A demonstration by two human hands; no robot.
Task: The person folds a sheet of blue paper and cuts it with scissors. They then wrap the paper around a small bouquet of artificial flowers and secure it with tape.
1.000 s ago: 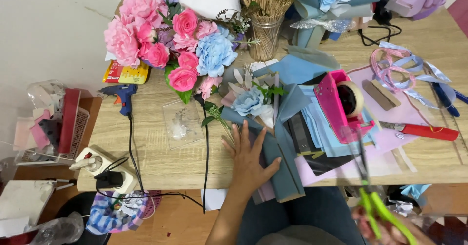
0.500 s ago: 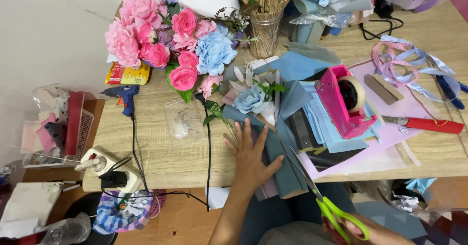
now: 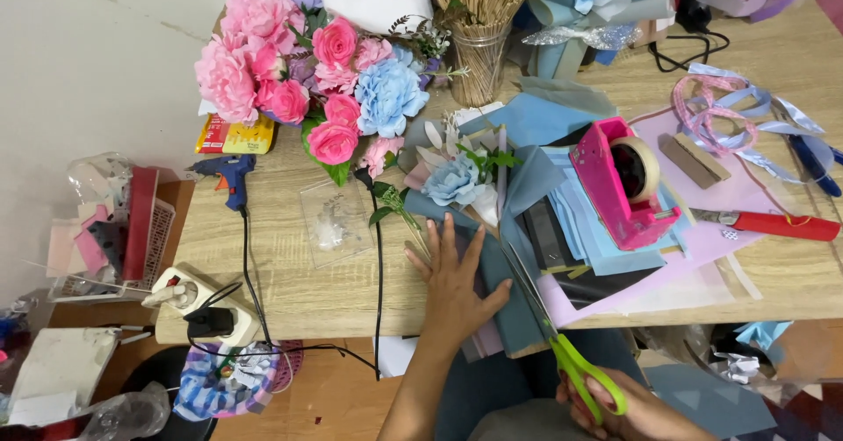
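- Scissors (image 3: 562,340) with green handles sit in the right hand (image 3: 628,410), low at the near edge of the table (image 3: 290,283); the grip is closed round the handle loops, and the blades are parted a little, lying along the right edge of the grey-blue paper sheet (image 3: 509,305).
- Left hand (image 3: 452,274) lies flat, fingers spread, pressing that sheet down on the table just left of the blades; it holds nothing, only pins the paper.
- Judgement: a clean cut wants the paper taut, so the flat palm should stay close beside the blade line, yet with the thumb well out of the blades' path.
- Long, slow closes near the pivot would likely give a straighter edge than short snips at the tips.
- Nearby clutter matters: a small blue paper flower (image 3: 452,180) with white leaves rests on the far end of the sheets, and a pink tape dispenser (image 3: 625,182) stands on the paper stack to the right; either could snag if the sheet is dragged.
- Black cord (image 3: 379,274) runs down the table just left of the pinning hand.
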